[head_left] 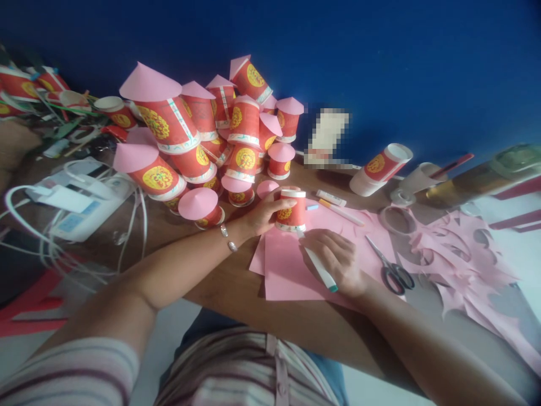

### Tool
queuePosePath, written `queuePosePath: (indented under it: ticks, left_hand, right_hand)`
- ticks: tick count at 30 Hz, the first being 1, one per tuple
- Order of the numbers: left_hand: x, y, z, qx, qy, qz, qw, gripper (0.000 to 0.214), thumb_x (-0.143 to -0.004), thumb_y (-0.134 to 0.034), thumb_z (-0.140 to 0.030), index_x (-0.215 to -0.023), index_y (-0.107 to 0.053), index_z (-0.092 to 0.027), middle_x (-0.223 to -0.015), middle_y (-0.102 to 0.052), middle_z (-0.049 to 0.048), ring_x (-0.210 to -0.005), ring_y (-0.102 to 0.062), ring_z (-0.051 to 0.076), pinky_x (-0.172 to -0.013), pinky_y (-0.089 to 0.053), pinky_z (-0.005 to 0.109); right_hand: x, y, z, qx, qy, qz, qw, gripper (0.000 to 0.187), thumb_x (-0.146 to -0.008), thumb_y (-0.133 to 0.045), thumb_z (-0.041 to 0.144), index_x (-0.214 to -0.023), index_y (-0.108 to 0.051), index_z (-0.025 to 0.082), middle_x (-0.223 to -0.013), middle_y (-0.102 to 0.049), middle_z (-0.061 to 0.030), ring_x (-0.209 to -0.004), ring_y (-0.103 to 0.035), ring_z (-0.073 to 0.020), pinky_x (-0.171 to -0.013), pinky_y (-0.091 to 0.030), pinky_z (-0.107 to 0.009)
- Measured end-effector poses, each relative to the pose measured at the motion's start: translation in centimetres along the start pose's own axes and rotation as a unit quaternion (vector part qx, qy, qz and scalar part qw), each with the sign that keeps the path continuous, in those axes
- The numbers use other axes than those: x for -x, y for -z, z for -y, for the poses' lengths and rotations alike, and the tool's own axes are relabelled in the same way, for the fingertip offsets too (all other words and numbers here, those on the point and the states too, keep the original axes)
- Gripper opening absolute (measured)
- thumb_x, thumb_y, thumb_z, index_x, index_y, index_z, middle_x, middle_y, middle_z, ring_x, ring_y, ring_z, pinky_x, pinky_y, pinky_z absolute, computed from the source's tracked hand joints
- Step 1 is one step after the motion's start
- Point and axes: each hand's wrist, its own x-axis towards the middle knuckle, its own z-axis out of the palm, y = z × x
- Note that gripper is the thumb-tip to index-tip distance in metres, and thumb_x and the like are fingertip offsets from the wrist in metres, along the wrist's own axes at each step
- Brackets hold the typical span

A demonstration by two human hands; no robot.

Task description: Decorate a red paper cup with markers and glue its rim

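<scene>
A red paper cup (298,211) with a gold emblem stands on sheets of pink paper (283,270). My left hand (268,213) is wrapped round the cup's left side, with fingers across its front. In my right hand (336,259) is a white marker (318,264) with a green end, gripped like a pen. The marker's upper tip is close to the cup's base; whether it touches cup or paper I cannot tell. An orange-and-white pen (340,212) and a small glue-like tube (331,197) lie just behind my right hand.
Several red cups with pink cone tops (164,124) are piled at the back left. Scissors (393,270), a tape roll (398,219) and pink paper scraps (465,259) lie to the right. A white power strip (84,200) with cables is on the left. More cups (380,169) stand at the back right.
</scene>
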Motion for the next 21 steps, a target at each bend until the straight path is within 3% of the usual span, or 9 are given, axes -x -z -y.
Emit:
queuePosePath:
  ticks: [6,12,21]
  left_hand:
    - [0.01,0.49,0.27,0.002,0.008,0.004,1.000,0.049,-0.075,-0.087,-0.037,-0.117,-0.072,-0.017,-0.112,-0.075,0.0088,-0.104,-0.070,0.025,-0.089,-0.053,0.036]
    - [0.23,-0.03,0.28,-0.023,0.002,-0.001,1.000,0.060,-0.070,-0.096,-0.038,-0.120,-0.070,-0.018,-0.111,-0.074,0.0080,-0.103,-0.068,0.023,-0.093,-0.052,0.037]
    - [0.07,-0.28,-0.15,-0.002,-0.004,0.004,1.000,0.058,-0.067,-0.099,-0.036,-0.114,-0.071,-0.017,-0.103,-0.073,0.0048,-0.095,-0.067,0.019,-0.088,-0.052,0.034]
  right_hand:
    - [0.31,-0.27,0.03,0.003,-0.010,0.024,1.000,0.023,-0.104,-0.057,0.010,-0.124,-0.067,0.015,-0.106,-0.082,-0.0129,-0.106,-0.080,-0.0278,-0.088,-0.069,-0.040]
    - [0.43,-0.45,0.30,-0.021,-0.006,0.035,0.999,0.027,-0.106,-0.056,0.012,-0.130,-0.067,0.016,-0.107,-0.082,-0.0123,-0.114,-0.080,-0.0276,-0.091,-0.069,-0.041]
    - [0.63,-0.34,0.08,-0.013,0.012,0.021,1.000,0.024,-0.104,-0.059,0.011,-0.127,-0.067,0.013,-0.108,-0.082,-0.0146,-0.109,-0.080,-0.0276,-0.089,-0.068,-0.040]
